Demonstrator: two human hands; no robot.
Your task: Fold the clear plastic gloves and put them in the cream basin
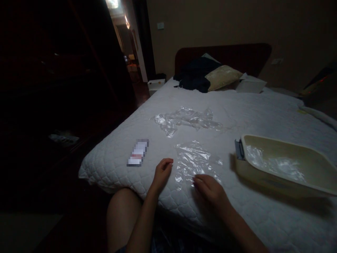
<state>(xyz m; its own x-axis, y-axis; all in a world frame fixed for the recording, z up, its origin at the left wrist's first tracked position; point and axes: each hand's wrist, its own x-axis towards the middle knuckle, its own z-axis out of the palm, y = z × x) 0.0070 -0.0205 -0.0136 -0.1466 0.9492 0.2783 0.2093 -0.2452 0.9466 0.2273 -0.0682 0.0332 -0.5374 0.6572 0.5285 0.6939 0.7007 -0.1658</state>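
A clear plastic bag [193, 160] lies flat on the white quilted bed [263, 116] near its front edge. My right hand [209, 188] rests on the bag's near edge with its fingers curled and pressed down on the plastic. My left hand [162, 173] sits on the quilt just left of the bag, fingers loosely bent and holding nothing. A second, crumpled piece of clear plastic [184, 119] lies farther back on the bed.
A beige plastic tub [302, 165] with clear plastic inside stands at the right. A small flat packet [138, 153] lies left of my hands. Pillows, dark cloth [196, 75] and a white box [250, 84] sit by the headboard. The bed's left edge drops into a dark room.
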